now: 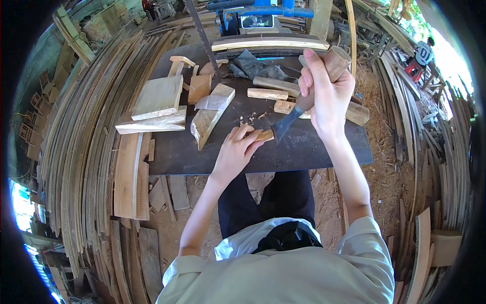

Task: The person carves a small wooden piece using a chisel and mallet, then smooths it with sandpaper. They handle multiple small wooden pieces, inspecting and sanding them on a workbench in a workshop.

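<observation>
My right hand [328, 104] is wrapped around the thick wooden handle [338, 60] of a wide-bladed chisel [289, 123], raised above the dark tabletop [324, 147]. The dark blade slants down to the left, its end beside a small wood block [265, 135]. It is not clear whether the edge touches the block. My left hand [236, 149] grips this block from the left and presses it on the table, fingers covering most of it. Small wood chips [246, 120] lie just beyond my left fingers.
Left on the table are wide boards [158, 96] and an angled wood piece [212, 115]. Behind the chisel lie short wood pieces [268, 94] and a dark cloth [258, 67]. A toothed blade [201, 38] rises from the table. Long planks [86, 147] flank both sides. A person [424, 53] sits far right.
</observation>
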`<state>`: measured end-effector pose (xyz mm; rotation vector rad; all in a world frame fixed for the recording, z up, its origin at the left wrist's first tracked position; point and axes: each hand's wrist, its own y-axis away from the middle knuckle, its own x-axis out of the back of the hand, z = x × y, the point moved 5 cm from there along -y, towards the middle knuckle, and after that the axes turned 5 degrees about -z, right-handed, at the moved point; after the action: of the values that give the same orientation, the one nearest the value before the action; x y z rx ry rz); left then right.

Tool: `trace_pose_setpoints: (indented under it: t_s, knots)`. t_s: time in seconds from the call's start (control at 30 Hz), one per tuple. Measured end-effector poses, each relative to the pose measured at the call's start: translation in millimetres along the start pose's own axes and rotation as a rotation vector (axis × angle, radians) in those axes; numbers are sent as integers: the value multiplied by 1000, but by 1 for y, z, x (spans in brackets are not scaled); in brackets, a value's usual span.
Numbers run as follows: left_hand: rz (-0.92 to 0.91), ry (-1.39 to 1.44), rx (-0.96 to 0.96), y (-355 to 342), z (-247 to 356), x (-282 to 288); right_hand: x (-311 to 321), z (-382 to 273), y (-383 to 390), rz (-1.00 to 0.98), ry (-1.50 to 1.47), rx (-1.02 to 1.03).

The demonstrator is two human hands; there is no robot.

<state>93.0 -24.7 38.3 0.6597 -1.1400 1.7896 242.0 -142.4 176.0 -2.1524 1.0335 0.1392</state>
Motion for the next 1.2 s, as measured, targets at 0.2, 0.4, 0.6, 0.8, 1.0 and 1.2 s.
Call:
trace_pose_setpoints:
  t_s: [0.2, 0.4, 0.6, 0.8, 1.0, 1.2]
  knots:
    - [47, -17, -28, 2, -1, -3, 2, -3, -5, 53, -7, 33]
    - [68, -11, -52, 1, 1, -2, -5, 0, -2, 20, 19, 15]
    - [112, 17, -68, -1, 3, 1, -5, -3, -5, -18, -19, 34]
    - [99, 34, -47, 3, -2, 1, -12, 14, -4, 35, 28, -15]
    - [147, 15, -47, 3, 3, 12, -29, -6, -3, -50, 30, 62]
    - [121, 42, -47, 3, -3, 2, -30, 11, 2, 23, 105, 11]
